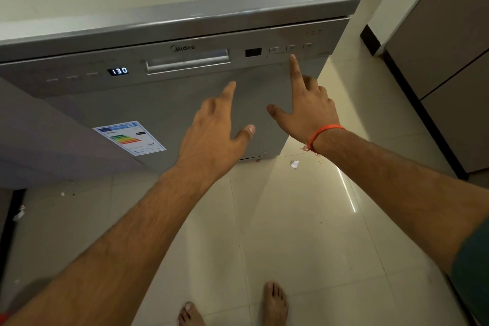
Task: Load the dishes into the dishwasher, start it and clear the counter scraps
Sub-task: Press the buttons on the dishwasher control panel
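Observation:
The silver dishwasher (172, 103) stands in front of me with its door closed. Its left display (118, 71) reads 130, and the recessed handle (188, 61) sits in the middle of the control strip. A row of buttons (291, 47) is at the strip's right end. My right hand (307, 108), with an orange thread on the wrist, points its straight index finger up, the tip just under the middle button. My left hand (211, 135) hovers before the door with index finger and thumb extended, holding nothing.
An energy label (129, 137) is stuck on the door's lower left. A grey cabinet front (39, 135) juts in at the left and tall cabinets (449, 61) stand at the right. A paper scrap (294, 164) and small crumbs (19, 213) lie on the tiled floor.

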Action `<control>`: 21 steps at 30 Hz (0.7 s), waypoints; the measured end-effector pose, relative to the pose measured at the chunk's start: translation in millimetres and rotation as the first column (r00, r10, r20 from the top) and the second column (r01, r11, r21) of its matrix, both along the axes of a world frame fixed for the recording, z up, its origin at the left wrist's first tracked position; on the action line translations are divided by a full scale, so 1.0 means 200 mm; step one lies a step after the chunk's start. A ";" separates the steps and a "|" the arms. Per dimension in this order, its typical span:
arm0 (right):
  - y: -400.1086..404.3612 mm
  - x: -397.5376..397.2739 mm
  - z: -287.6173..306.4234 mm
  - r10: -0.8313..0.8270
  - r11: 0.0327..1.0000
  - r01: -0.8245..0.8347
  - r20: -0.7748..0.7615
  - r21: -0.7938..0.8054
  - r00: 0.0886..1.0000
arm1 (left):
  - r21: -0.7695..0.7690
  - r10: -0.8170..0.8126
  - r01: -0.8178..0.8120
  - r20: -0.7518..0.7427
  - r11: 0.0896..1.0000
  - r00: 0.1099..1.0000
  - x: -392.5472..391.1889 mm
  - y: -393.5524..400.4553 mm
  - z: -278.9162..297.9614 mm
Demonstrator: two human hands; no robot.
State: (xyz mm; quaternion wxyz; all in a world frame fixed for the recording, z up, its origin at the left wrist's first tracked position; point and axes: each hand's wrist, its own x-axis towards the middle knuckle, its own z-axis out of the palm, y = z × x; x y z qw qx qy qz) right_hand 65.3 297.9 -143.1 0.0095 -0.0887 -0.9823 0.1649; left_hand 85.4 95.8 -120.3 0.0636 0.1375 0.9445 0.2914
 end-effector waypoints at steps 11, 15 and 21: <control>-0.34 0.08 0.17 0.096 0.995 -0.095 -0.101 0.011 0.990 | -0.094 0.194 -0.202 -0.095 0.975 0.976 0.11 -0.32 0.09; -0.47 0.10 0.23 0.155 0.988 -0.155 -0.111 0.015 0.982 | -0.144 0.283 -0.296 -0.102 0.944 0.954 0.16 -0.49 0.12; -0.68 0.14 0.33 0.224 0.975 -0.224 -0.101 0.012 0.969 | -0.185 0.408 -0.411 -0.055 0.893 0.911 0.22 -0.75 0.19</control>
